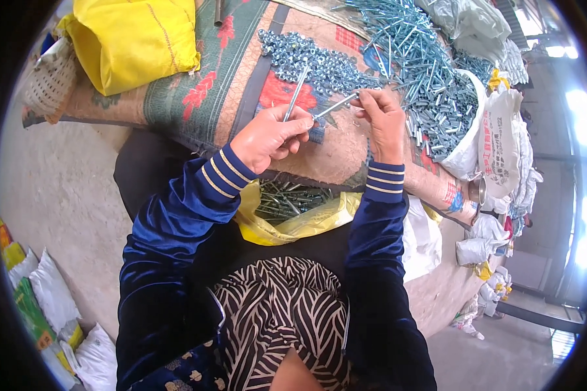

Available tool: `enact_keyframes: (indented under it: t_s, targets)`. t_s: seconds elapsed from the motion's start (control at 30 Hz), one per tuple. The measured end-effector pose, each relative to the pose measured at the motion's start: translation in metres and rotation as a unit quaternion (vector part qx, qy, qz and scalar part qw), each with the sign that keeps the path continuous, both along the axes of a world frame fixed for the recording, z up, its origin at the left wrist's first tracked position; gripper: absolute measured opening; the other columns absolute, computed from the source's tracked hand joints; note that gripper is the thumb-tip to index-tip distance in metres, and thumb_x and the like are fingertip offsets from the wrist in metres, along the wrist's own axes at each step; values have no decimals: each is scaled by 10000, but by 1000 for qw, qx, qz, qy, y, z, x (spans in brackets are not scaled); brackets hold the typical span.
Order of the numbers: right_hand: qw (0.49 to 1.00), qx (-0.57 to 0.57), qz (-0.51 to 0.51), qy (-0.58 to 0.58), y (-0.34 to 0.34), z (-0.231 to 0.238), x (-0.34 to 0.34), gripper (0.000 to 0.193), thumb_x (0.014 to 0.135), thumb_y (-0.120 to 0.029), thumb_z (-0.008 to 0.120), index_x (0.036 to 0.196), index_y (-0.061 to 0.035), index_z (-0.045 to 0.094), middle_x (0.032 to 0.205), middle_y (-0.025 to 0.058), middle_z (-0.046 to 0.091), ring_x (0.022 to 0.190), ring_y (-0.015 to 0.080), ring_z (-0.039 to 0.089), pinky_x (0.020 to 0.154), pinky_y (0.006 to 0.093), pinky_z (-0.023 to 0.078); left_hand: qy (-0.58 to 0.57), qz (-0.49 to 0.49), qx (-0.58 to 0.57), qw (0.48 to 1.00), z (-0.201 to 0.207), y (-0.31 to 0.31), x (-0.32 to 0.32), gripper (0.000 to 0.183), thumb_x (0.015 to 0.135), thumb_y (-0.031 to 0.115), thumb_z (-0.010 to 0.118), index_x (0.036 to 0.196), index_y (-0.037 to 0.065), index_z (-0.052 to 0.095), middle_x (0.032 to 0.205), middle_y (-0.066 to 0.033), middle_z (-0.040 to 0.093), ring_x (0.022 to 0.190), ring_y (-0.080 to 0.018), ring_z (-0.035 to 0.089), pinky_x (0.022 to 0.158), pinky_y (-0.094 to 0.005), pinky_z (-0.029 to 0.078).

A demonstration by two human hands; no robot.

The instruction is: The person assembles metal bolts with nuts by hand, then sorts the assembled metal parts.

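My left hand is closed around a long silvery bolt that sticks up past the thumb. A second thin bolt slants from the fingers of this hand toward my right hand. The right thumb and fingertips pinch its far end; whether a nut sits there is too small to tell. Just beyond both hands spreads a heap of small shiny nuts. Farther right lies a large pile of long bolts. Short metal sleeves are heaped nearest my right hand.
A patterned cloth covers the work surface. Below its near edge, an open yellow bag holds many bolts. At the far left are another yellow bag and a woven basket. White sacks crowd the right side.
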State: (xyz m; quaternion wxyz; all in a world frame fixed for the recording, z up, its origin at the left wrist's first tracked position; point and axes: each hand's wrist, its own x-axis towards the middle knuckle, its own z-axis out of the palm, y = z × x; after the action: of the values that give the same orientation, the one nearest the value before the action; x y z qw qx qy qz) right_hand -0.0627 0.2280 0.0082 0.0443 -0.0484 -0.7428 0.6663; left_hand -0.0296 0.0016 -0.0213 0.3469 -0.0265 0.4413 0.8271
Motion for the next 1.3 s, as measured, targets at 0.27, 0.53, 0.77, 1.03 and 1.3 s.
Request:
enact_keyframes:
  t_s: [0.27, 0.53, 0.77, 1.03, 1.3]
  targets:
    - [991, -87, 96, 35, 9, 10, 16, 189, 836, -46, 659, 1006, 14, 603, 928, 75, 632, 786, 137, 617, 695, 242, 510, 31, -26, -43, 998, 7, 3, 3, 161, 909, 253, 594, 948, 97, 590, 772, 15, 569, 598, -38, 527, 404, -149, 275]
    - [981, -111, 138, -80, -37, -2, 39, 167, 815, -77, 692, 961, -20, 633, 813, 38, 630, 688, 101, 577, 631, 220, 476, 34, 73, -6, 997, 15, 4, 8, 312, 940, 362, 524, 1016, 66, 588, 814, -17, 620, 626, -65, 596, 414, -169, 346]
    - [989, -93, 107, -34, -20, 12, 31, 239, 906, -235, 608, 1017, -25, 641, 920, 54, 652, 777, 84, 582, 694, 218, 457, 20, -129, -30, 991, -2, -1, -2, 317, 916, 348, 576, 900, 33, 596, 591, -25, 594, 431, -70, 523, 394, -183, 371]
    - [982, 159, 49, -86, -15, 26, 33, 250, 912, -247, 601, 927, -1, 640, 799, 47, 635, 701, 74, 565, 600, 221, 432, 86, 29, -68, 994, 9, 5, 9, 158, 887, 188, 633, 898, 42, 574, 613, -19, 598, 486, -79, 553, 430, -188, 410]
    - [962, 237, 31, -130, -11, 34, 30, 324, 916, -261, 596, 1016, 44, 642, 687, 32, 606, 593, 56, 523, 563, 189, 387, 149, 61, -69, 985, 12, 7, 11, 171, 880, 142, 632, 950, 0, 565, 656, -38, 590, 530, -99, 579, 473, -213, 477]
